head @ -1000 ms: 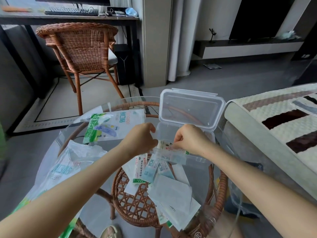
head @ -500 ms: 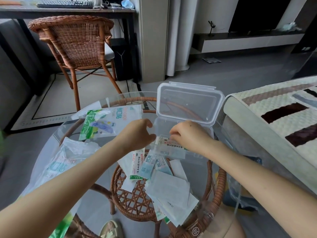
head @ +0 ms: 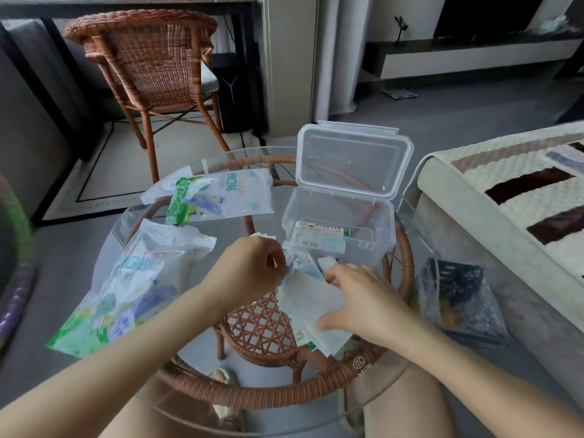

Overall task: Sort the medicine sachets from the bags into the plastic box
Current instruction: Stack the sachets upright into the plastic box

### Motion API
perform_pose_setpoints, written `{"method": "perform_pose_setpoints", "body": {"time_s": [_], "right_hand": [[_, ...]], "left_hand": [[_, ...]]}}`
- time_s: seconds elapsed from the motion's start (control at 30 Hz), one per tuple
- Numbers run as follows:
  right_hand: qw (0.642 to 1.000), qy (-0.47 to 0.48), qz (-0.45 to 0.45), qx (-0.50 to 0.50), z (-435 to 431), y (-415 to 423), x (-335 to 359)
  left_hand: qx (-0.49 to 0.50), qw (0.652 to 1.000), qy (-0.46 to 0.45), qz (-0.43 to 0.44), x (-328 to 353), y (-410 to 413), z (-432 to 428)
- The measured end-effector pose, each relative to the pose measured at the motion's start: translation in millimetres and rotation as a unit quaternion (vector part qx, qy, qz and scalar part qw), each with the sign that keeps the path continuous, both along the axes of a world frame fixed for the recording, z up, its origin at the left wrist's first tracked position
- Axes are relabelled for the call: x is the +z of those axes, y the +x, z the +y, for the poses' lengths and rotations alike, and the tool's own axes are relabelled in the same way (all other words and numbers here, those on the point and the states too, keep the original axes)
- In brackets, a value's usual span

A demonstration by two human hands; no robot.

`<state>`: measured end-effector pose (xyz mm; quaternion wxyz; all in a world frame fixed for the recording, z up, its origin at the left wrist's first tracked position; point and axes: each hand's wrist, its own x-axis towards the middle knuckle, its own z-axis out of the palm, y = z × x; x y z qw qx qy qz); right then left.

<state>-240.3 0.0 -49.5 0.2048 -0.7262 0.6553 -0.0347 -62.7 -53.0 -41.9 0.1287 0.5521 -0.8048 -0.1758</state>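
- Sachets (head: pixel 316 298) lie in a loose, overlapping pile on the glass table (head: pixel 221 368), just in front of the plastic box (head: pixel 338 235); a few more already lie on the box floor, and its lid (head: pixel 350 159) stands open behind it.
- Two printed bags sit on the left of the table: the near bag (head: pixel 126 286), crumpled and open at the top, and the far bag (head: pixel 221 197), lying flat. Whether either has sachets left inside is not visible, so some could be missed.
- Left hand (head: pixel 252 270) is curled nearly closed at the left edge of the pile. It seems to pinch a sachet, but the fingers hide what, if anything, it has.
- Right hand (head: pixel 363 301) lies spread and flat on the large white sachet at the front, pressing rather than gripping; I cannot tell whether the fingertips hold an edge.
- Risks, as I judge them: the slick packets could slide on the glass and drop off the near edge, where the pile already reaches close to the rim; lifting one may drag neighbours with it; a knock could push the light box or tip its lid shut.
- Print on the sachets is too blurred to read, so sorting by kind cannot be judged.
- Dark basket (head: pixel 455 292) on the right, seen through the glass, is indistinct.
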Motion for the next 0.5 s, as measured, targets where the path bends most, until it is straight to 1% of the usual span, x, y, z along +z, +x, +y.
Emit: {"method": "perform_pose_setpoints", "body": {"time_s": [0.1, 0.2, 0.3, 0.33, 0.4, 0.43, 0.47, 0.5], "right_hand": [[0.998, -0.047, -0.025, -0.034, 2.7, -0.3, -2.2], [0.992, -0.075, -0.063, -0.074, 5.9, -7.1, -3.0], [0.979, -0.077, -0.144, -0.121, 8.3, -17.6, -2.1], [0.969, -0.065, -0.191, -0.142, 9.4, -21.4, 0.0], [0.939, -0.009, -0.297, -0.173, 13.5, -26.3, 3.9], [0.931, 0.028, -0.321, -0.171, 16.3, -26.9, 4.5], [0.937, 0.058, -0.307, -0.157, 19.1, -26.7, 3.6], [0.95, 0.075, -0.267, -0.141, 21.4, -25.7, 1.0]], "left_hand": [[0.001, 0.999, 0.01, 0.033, -2.0, 1.8, 8.2], [-0.005, 0.998, 0.049, 0.049, -1.3, 2.8, 14.0], [-0.011, 0.997, 0.062, 0.039, -7.2, 2.2, 21.7], [-0.005, 0.998, 0.061, 0.032, -9.7, 1.5, 24.5], [0.02, 0.998, 0.057, 0.015, -14.1, -1.1, 30.3], [0.032, 0.998, 0.056, 0.009, -16.0, -2.9, 33.6], [0.044, 0.997, 0.056, 0.006, -17.6, -5.2, 36.8], [0.055, 0.997, 0.053, 0.009, -19.7, -7.7, 39.7]]}}
